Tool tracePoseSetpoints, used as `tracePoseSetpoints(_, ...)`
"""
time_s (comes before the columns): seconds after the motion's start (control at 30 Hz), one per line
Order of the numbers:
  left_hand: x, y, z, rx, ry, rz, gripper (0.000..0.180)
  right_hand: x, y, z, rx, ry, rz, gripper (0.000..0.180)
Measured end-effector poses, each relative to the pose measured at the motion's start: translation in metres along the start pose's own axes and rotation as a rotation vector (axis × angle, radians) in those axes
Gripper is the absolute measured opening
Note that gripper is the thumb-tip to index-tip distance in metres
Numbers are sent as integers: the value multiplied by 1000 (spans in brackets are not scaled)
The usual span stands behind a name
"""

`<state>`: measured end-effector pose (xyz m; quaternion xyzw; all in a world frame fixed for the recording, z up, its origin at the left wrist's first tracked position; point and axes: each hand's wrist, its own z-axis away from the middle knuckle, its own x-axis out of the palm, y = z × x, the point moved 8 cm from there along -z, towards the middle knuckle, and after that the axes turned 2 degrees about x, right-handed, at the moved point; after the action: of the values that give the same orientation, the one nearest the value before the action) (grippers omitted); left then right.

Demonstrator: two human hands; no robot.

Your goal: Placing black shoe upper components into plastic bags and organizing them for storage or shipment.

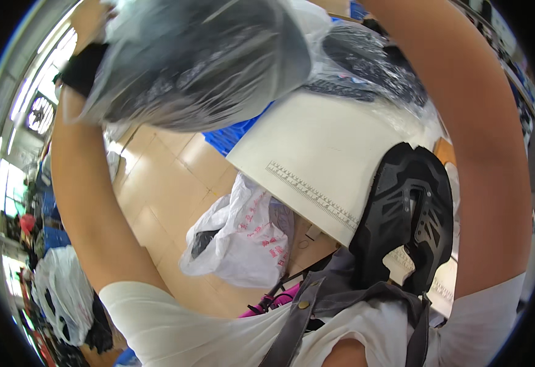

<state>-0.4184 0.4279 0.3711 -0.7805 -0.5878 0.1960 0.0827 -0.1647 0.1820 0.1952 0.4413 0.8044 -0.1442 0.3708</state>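
A large clear plastic bag (200, 67) with dark pieces inside is raised in front of me at the upper left. My left hand (90, 24) is at its far left edge, closed on the bag, with the fingers mostly hidden by the plastic and the picture's edge. A black band (85, 68) circles that wrist. On the right my bare arm reaches up and away past the table (322, 140); my right hand lies beyond the upper edge. Black cut shoe uppers (402, 214) rest close to my body at the table's right side.
More plastic-wrapped dark pieces (365, 58) lie at the table's far end. A blue crate (234, 136) shows beyond its left edge. On the tiled floor (151, 183) stands a white plastic bag (243, 238); another white bag (65, 293) sits at the lower left.
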Motion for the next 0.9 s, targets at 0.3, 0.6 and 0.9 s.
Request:
tracePoseSetpoints(0.3, 15, 124, 12, -809, -5, 896, 23, 14, 180, -1, 183, -143, -126, 36)
tracePoseSetpoints(0.6, 2, 296, -3, -791, 34, 877, 32, -19, 4, 91, 183, 27, 149, 97)
tracePoseSetpoints(0.9, 5, 264, -23, -478, -503, 817, 33, -13, 47, 55, 246, -85, 204, 55)
